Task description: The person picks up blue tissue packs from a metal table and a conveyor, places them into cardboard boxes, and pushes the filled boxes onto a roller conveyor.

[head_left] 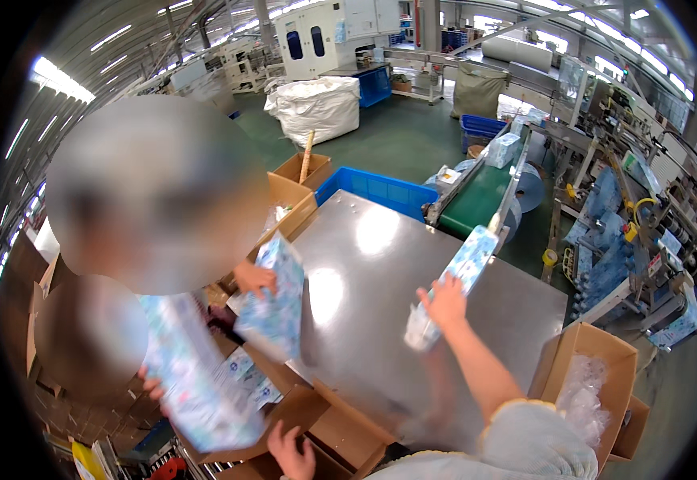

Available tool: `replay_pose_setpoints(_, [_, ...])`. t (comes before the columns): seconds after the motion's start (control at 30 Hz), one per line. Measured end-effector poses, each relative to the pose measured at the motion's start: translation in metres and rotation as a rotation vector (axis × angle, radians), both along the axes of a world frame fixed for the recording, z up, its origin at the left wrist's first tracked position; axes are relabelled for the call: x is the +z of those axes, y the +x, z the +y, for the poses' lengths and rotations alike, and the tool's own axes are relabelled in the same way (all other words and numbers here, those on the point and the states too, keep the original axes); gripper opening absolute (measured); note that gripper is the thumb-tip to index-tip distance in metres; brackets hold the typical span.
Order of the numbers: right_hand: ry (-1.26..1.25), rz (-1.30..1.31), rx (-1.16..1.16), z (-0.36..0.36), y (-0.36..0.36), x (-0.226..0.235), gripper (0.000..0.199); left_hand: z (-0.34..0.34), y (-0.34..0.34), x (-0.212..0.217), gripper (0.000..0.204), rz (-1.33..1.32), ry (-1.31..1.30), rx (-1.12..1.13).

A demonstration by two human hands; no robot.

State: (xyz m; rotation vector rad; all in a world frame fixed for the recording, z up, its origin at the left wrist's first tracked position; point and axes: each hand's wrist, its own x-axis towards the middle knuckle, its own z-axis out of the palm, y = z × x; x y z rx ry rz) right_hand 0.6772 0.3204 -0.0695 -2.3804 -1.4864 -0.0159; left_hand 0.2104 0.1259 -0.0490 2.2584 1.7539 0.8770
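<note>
My right hand (pixel 445 300) is closed around a long blue-patterned pack (pixel 452 284), lifted above the steel table (pixel 380 272) at about two o'clock from its middle. My left hand (pixel 291 453) rests on the cardboard box flap (pixel 300 412) at six o'clock, fingers curled; a co-worker's hand (pixel 254 278) holds another pack (pixel 278 300) at nine o'clock.

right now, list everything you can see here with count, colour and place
metal table: one, grey, centre
long soft pack: one, blue-white, in right hand
soft packs: two, blue-white, held by co-workers at left
cardboard boxes: several, brown, around the table
blue crate: one, behind the table
conveyor belt: one, green, upper right
white bulk sack: one, on the far floor
right hand: gripping the long pack
left hand: on a box flap, bottom edge
</note>
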Motion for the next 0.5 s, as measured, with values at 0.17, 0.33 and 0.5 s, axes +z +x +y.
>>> replay_pose_setpoints(0.17, [0.004,0.202,0.306,-0.078,-0.072,0.036,0.047,0.060,0.097,-0.002,0.041,0.103,0.047,-0.426])
replay_pose_setpoints(0.33, [0.249,0.261,0.217,-0.076,-0.022,0.044,0.046,0.099,0.199,0.023,0.075,0.255,0.062,-0.451])
replay_pose_setpoints(0.5, [0.222,-0.047,-0.108,-0.031,0.054,0.019,0.075,0.145,0.229,-0.016,0.113,0.332,-0.137,-0.380])
